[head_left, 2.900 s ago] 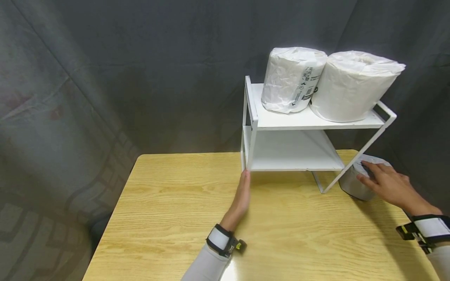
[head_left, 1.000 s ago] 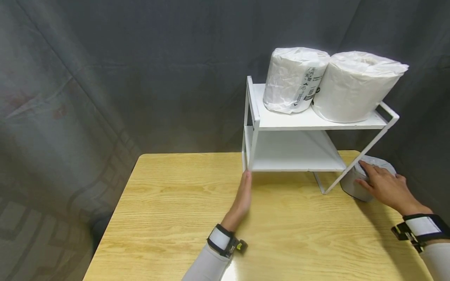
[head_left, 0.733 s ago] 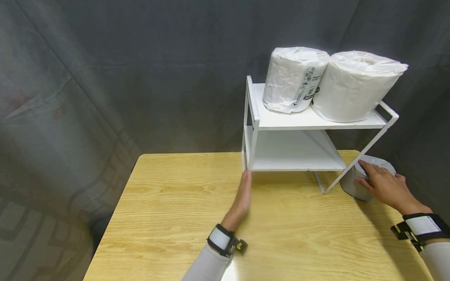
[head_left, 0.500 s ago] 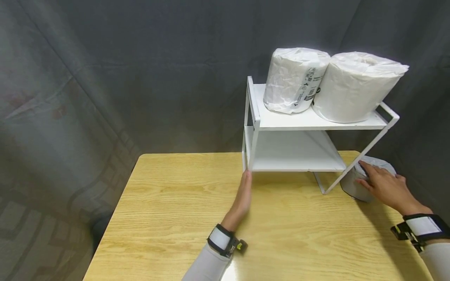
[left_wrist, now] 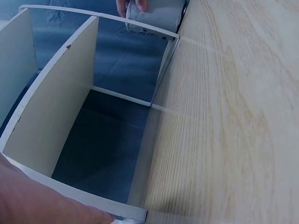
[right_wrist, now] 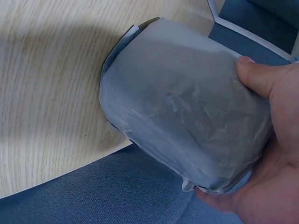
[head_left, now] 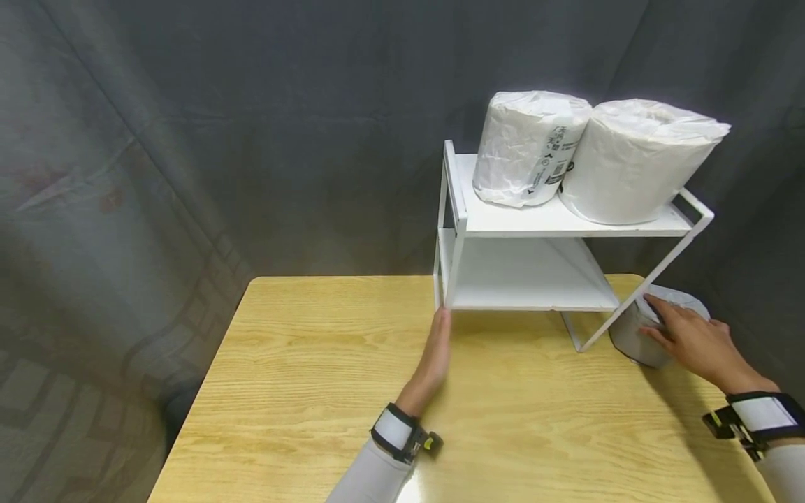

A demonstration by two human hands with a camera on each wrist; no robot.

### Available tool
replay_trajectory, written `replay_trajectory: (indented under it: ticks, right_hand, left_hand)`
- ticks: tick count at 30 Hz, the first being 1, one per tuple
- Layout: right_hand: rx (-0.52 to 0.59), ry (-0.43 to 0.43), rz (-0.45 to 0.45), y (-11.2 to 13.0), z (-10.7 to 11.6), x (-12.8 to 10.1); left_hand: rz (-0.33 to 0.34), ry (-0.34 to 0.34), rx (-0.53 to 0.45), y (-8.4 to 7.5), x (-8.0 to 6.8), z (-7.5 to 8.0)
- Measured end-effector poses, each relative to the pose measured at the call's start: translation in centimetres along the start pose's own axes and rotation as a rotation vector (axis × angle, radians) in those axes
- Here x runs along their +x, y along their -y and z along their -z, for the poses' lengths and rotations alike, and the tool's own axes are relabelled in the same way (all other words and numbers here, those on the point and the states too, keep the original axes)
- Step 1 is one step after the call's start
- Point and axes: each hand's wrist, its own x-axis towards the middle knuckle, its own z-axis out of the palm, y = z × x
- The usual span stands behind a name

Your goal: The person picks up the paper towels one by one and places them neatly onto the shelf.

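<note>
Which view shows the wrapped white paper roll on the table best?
Right wrist: the wrapped white paper roll fills the frame, gripped by the right hand. Head view shows it small and half covered; left wrist only a far sliver.

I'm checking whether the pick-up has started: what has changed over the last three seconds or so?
Very little. The right hand has settled from a loose rest into a closer grip on the wrapped roll, which has not left the table. The left hand stays flat against the rack's front corner, and the two rolls on top have not moved.
</note>
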Motion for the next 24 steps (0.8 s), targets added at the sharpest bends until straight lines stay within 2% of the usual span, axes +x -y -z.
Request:
replay_trajectory:
  ticks: [8, 24]
  right_hand:
    - [-0.010, 0.000, -0.007, 0.2, 0.1, -0.5]
    - [-0.039, -0.042, 0.039, 0.6, 0.2, -1.5]
  left_hand:
    - [0.004, -0.009, 0.010, -0.1, -0.1, -0.1]
    - [0.003, -0.006, 0.015, 0.1, 0.1, 0.0]
